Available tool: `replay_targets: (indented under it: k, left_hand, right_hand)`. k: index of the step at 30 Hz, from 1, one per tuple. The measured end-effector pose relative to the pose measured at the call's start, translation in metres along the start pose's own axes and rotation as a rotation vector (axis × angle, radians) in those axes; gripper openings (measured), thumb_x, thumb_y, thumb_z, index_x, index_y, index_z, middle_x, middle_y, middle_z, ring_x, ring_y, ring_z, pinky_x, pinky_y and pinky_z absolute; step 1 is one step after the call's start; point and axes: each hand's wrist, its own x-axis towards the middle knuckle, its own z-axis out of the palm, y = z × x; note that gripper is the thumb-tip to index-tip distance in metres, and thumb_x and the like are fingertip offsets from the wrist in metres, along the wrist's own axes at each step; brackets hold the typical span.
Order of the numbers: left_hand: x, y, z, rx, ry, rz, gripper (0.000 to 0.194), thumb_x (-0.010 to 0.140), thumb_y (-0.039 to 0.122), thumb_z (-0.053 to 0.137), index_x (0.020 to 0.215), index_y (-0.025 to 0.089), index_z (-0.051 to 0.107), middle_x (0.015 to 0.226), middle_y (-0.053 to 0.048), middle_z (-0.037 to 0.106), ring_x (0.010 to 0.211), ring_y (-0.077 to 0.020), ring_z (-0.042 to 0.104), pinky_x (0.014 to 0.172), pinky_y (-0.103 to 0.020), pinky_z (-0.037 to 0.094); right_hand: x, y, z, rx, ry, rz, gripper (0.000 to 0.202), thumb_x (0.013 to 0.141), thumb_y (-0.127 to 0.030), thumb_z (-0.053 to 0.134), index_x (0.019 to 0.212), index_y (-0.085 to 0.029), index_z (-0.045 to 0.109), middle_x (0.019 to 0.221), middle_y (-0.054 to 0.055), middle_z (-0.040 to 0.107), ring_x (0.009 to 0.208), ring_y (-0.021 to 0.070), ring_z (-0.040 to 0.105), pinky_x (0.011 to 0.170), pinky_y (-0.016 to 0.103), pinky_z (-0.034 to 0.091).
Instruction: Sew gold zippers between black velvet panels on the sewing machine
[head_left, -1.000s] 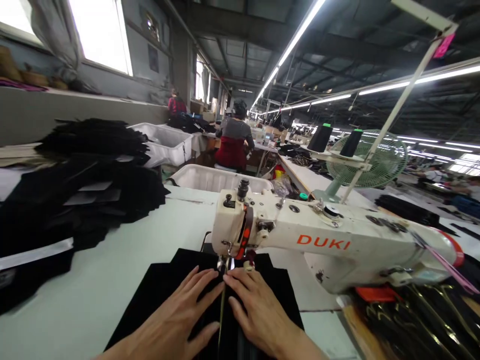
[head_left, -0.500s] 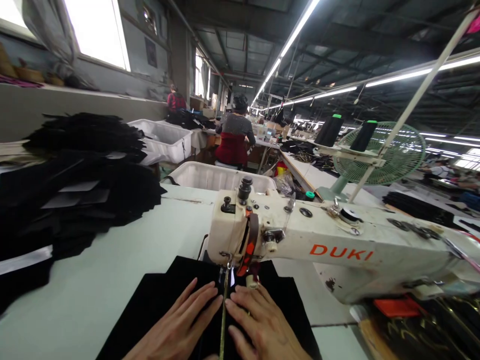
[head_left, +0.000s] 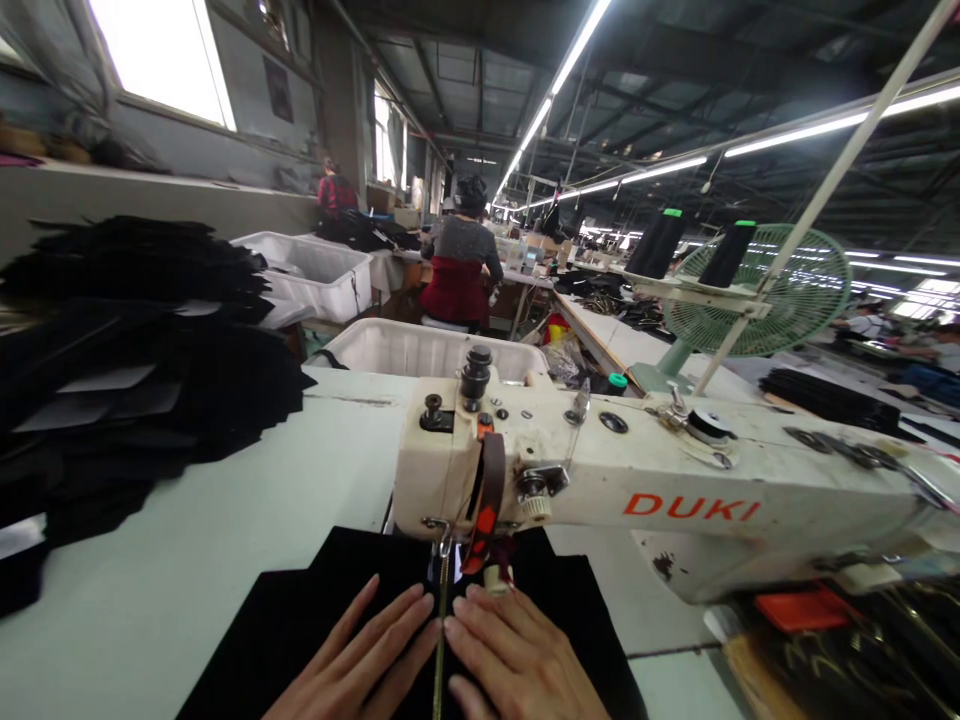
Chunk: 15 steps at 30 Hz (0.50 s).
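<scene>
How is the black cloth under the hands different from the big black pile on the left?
The black cloth lies flat and spread out, but the black pile is stacked in many layers. A thin gold-coloured strip runs along the cloth, while the pile shows pale pieces among its layers. The left hand and right hand rest on the cloth; neither touches the pile. Cloth and pile are both black.

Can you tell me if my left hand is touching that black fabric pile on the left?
Apart: the head view shows pale tabletop between your left hand and the black fabric pile.
</scene>
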Motion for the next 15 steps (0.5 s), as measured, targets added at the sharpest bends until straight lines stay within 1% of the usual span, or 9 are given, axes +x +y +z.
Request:
replay_targets:
  k: [2, 4, 6, 7, 9, 11, 15]
  left_hand:
    - [-0.001, 0.0, 0.003, 0.005, 0.035, 0.027, 0.044, 0.101, 0.031, 0.041, 0.143, 0.019, 0.051, 0.145, -0.001, 0.056, 0.139, -0.0163, 0.044, 0.121, -0.04, 0.011]
    - [-0.003, -0.001, 0.005, 0.026, 0.062, 0.063, 0.045, 0.104, 0.039, 0.039, 0.14, 0.017, 0.054, 0.142, -0.003, 0.059, 0.14, -0.0176, 0.042, 0.122, -0.041, 0.009]
    - [-0.002, -0.001, 0.004, 0.04, 0.035, 0.068, 0.046, 0.106, 0.042, 0.036, 0.139, 0.017, 0.055, 0.141, -0.003, 0.059, 0.14, -0.0178, 0.042, 0.122, -0.041, 0.009]
    - [-0.002, -0.001, 0.003, 0.044, 0.027, 0.061, 0.043, 0.107, 0.038, 0.035, 0.138, 0.017, 0.056, 0.14, -0.003, 0.06, 0.139, -0.0169, 0.043, 0.122, -0.041, 0.009]
    - [0.001, 0.0, 0.0, 0.055, 0.026, 0.048, 0.04, 0.107, 0.024, 0.031, 0.135, 0.019, 0.059, 0.136, -0.001, 0.064, 0.136, -0.0137, 0.047, 0.122, -0.038, 0.008]
    - [0.004, 0.0, -0.003, 0.055, 0.029, 0.044, 0.043, 0.105, 0.014, 0.028, 0.134, 0.02, 0.06, 0.133, 0.001, 0.066, 0.132, -0.0118, 0.05, 0.122, -0.037, 0.007]
    - [0.007, 0.0, -0.006, 0.033, 0.048, 0.04, 0.044, 0.106, 0.015, 0.026, 0.137, 0.019, 0.058, 0.134, 0.0, 0.065, 0.131, -0.0133, 0.053, 0.122, -0.037, 0.008]
  right_hand:
    - [0.001, -0.001, 0.0, -0.012, 0.016, -0.01, 0.025, 0.102, -0.033, 0.052, 0.102, -0.018, 0.071, 0.096, -0.001, 0.077, 0.094, 0.0114, 0.072, 0.113, 0.022, 0.035]
    - [0.003, -0.002, 0.0, -0.029, 0.032, -0.014, 0.027, 0.103, -0.033, 0.05, 0.099, -0.018, 0.072, 0.094, -0.001, 0.077, 0.091, 0.0107, 0.072, 0.113, 0.021, 0.033]
    - [0.005, -0.004, 0.0, -0.045, 0.046, -0.01, 0.031, 0.104, -0.034, 0.047, 0.096, -0.018, 0.072, 0.092, -0.002, 0.077, 0.088, 0.0098, 0.072, 0.113, 0.019, 0.031]
    - [0.006, -0.004, -0.001, -0.051, 0.05, -0.008, 0.032, 0.105, -0.034, 0.046, 0.095, -0.018, 0.072, 0.091, -0.003, 0.077, 0.088, 0.0096, 0.072, 0.112, 0.019, 0.031]
    - [0.006, -0.004, -0.001, -0.056, 0.053, -0.006, 0.033, 0.105, -0.033, 0.045, 0.094, -0.018, 0.072, 0.091, -0.003, 0.077, 0.087, 0.0095, 0.073, 0.112, 0.018, 0.031]
    - [0.005, -0.004, 0.0, -0.054, 0.047, -0.01, 0.031, 0.104, -0.033, 0.047, 0.094, -0.018, 0.072, 0.092, -0.002, 0.077, 0.087, 0.0098, 0.073, 0.111, 0.018, 0.033]
    - [-0.001, -0.003, 0.002, -0.034, 0.014, -0.001, 0.027, 0.103, -0.033, 0.051, 0.098, -0.018, 0.072, 0.095, -0.001, 0.077, 0.09, 0.0112, 0.073, 0.111, 0.021, 0.037]
